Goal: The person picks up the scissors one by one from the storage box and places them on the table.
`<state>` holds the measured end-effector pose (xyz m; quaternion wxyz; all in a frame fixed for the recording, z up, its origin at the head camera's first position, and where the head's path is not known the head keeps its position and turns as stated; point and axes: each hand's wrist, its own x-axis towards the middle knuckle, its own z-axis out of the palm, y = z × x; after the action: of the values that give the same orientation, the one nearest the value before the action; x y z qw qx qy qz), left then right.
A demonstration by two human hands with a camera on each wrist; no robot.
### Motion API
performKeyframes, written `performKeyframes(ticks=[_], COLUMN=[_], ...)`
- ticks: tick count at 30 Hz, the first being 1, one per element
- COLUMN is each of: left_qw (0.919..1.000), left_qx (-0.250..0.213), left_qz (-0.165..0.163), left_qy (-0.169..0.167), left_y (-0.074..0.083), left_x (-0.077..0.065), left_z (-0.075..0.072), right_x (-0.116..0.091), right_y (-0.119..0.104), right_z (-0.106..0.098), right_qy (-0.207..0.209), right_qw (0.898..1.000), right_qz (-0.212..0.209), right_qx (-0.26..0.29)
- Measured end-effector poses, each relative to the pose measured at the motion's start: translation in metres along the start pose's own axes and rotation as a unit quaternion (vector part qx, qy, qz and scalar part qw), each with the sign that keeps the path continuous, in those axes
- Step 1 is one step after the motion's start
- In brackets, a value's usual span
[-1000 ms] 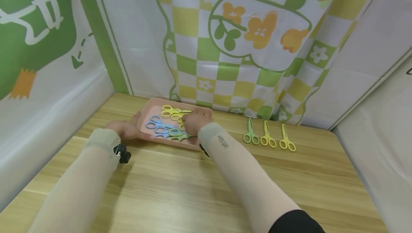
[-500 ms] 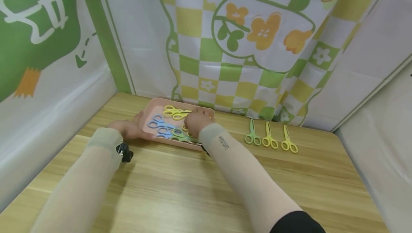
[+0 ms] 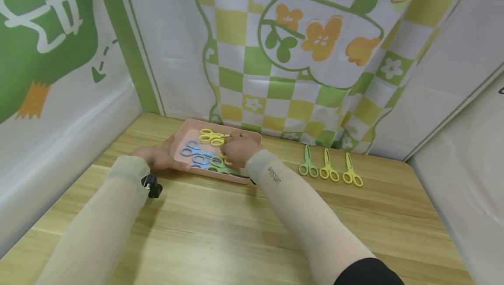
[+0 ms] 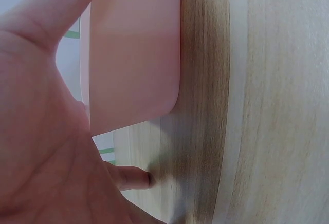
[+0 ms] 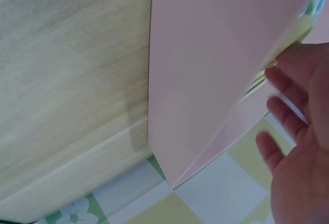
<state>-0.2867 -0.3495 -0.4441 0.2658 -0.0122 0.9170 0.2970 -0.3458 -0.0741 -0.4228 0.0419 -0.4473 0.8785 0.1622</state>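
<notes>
My left hand (image 3: 157, 157) holds the left front corner of a pink tray (image 3: 179, 134), thumb along its front wall and fingers at the side. Several child-size scissors lie inside: yellow scissors (image 3: 206, 136) toward the back, blue scissors (image 3: 190, 148) on the left, and green scissors (image 3: 217, 162) at the front. Over the tray's right half is my right hand (image 3: 239, 150). In the right wrist view its thumb and index finger close on pale yellow scissors (image 5: 297, 33) just behind the rim, while the other fingers are spread loosely. Parts of those scissors are hidden by the hand.
To the right of the tray, green scissors (image 3: 308, 164) and two yellow scissors (image 3: 328, 167) lie in a row, blades toward the wall. The wooden table (image 3: 204, 232) meets a checkered curtain (image 3: 275, 96) behind the tray. White panels border both sides.
My right hand shifts slightly left inside the tray, covering more of the upper yellow scissors' blades. The left hand and the row on the right stay put; the head view drifts slightly.
</notes>
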Motion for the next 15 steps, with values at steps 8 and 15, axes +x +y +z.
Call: performKeyframes(ticks=[8,15], left_qw=[1.0000,0.9999], left_qx=[0.002,0.003], left_qz=[-0.004,-0.007], left_qy=[-0.006,-0.007], left_y=[0.004,0.005], left_x=[-0.002,-0.002], left_z=[0.000,0.001], right_x=[-0.005,-0.015], right_y=[0.002,0.008], right_z=[-0.007,-0.014], right_qy=[0.025,0.034], right_qw=[0.998,0.997], right_qz=[-0.037,-0.066], right_qx=[0.043,0.026])
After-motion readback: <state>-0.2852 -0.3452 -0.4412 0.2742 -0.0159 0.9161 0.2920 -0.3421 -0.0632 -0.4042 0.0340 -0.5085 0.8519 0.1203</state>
